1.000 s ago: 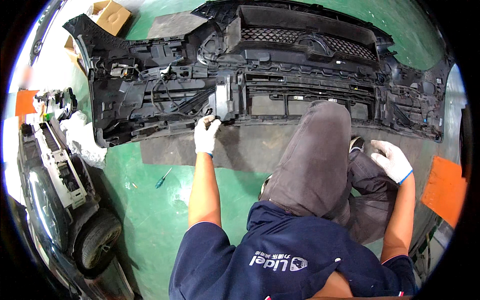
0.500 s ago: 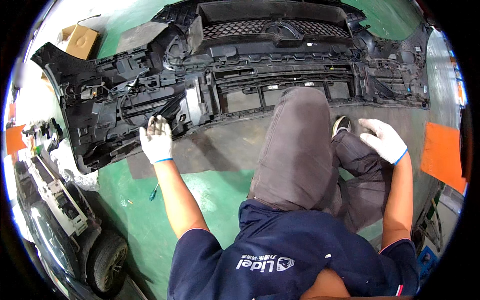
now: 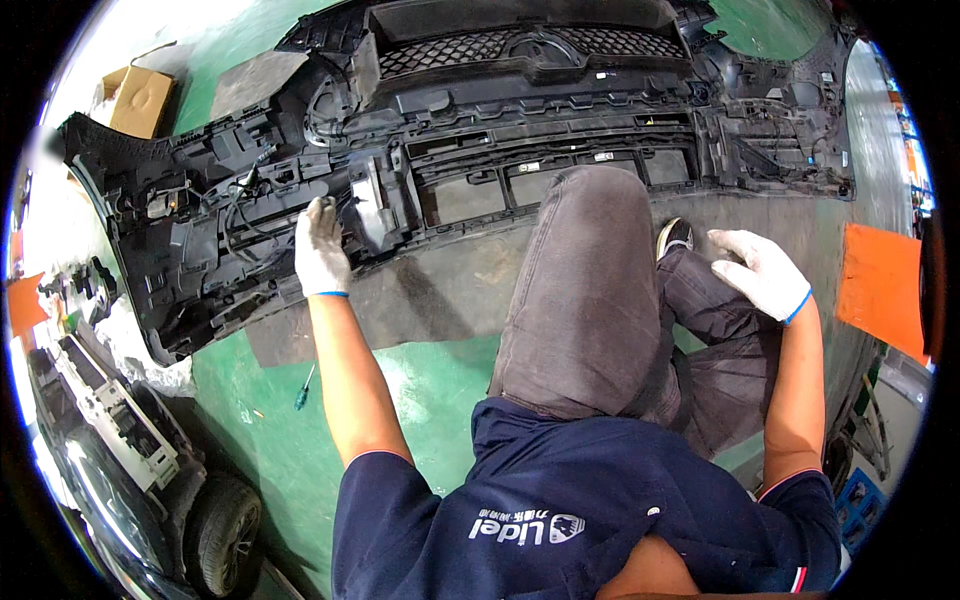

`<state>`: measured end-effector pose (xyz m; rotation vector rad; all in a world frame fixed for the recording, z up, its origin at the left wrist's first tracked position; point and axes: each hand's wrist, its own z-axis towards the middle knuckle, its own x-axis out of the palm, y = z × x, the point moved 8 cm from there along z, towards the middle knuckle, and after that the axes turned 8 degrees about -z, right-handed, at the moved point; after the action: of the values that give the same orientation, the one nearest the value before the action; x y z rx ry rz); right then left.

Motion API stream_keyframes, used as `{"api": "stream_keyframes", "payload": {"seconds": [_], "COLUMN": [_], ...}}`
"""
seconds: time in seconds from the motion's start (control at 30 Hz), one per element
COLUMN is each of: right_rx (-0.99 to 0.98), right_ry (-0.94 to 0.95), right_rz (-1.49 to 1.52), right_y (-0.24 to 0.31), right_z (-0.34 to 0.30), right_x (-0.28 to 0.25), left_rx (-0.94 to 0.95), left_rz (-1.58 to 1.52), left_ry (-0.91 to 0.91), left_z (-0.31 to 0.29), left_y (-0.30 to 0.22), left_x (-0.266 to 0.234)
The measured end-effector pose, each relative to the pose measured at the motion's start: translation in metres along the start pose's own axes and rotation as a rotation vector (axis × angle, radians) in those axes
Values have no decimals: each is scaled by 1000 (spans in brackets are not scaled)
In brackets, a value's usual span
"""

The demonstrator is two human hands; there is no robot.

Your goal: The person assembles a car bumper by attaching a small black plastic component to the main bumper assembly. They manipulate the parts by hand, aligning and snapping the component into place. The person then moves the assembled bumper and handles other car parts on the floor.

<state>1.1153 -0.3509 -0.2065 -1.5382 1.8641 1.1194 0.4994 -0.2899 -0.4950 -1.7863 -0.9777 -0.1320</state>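
A large black car bumper [image 3: 365, 250] lies with its ribbed inner side up, with a mesh grille [image 3: 450, 52] at its far middle. My left hand [image 3: 322, 255], in a white glove, is over the bumper's near left part, beside a pale grey panel [image 3: 370, 208] and thin black wiring [image 3: 238, 208]. Its fingers are bent and bunched together; whatever they may hold is hidden. Above my bent right leg [image 3: 715, 310], my gloved right hand [image 3: 765, 275] hangs with thumb and fingers apart and nothing in it.
A grey mat [image 3: 450, 310] lies under the bumper on the green floor. On the floor rests a green-handled screwdriver [image 3: 302, 397]. A dark car body with a wheel [image 3: 225, 530] stands at lower left, a cardboard box [image 3: 142, 100] at far left, an orange panel [image 3: 880, 290] at right.
My left hand has turned from palm-up to fingers bent over and moved slightly farther out over the bumper. My right hand has barely moved. The whole view has shifted a little.
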Motion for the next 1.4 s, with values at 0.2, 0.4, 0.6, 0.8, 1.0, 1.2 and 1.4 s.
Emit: {"api": "stream_keyframes", "payload": {"seconds": [0.2, 0.4, 0.6, 0.8, 1.0, 1.2, 1.4], "right_rx": [2, -157, -156, -350, -425, -510, -521], "right_ry": [3, -84, -33, -126, -145, -159, -183], "right_rz": [-27, -121, -40, -106, -137, -167, -225], "right_y": [-10, -9, 23, 22, 29, 47, 49], "right_z": [-2, 1, 4, 8, 7, 12, 5], "right_x": [1, 7, -10, -24, -36, -40, -47], "left_rx": [168, 453, 422, 428, 352, 595, 445], "left_rz": [533, 1521, 1397, 1403, 1289, 1235, 1192], "left_ry": [103, 313, 129, 74, 46, 84, 69], "left_z": [-2, -11, -17, -28, -36, -45, -43], "left_y": [23, 18, 17, 14, 29, 47, 57], "left_x": [35, 81, 59, 75, 88, 60, 77]}}
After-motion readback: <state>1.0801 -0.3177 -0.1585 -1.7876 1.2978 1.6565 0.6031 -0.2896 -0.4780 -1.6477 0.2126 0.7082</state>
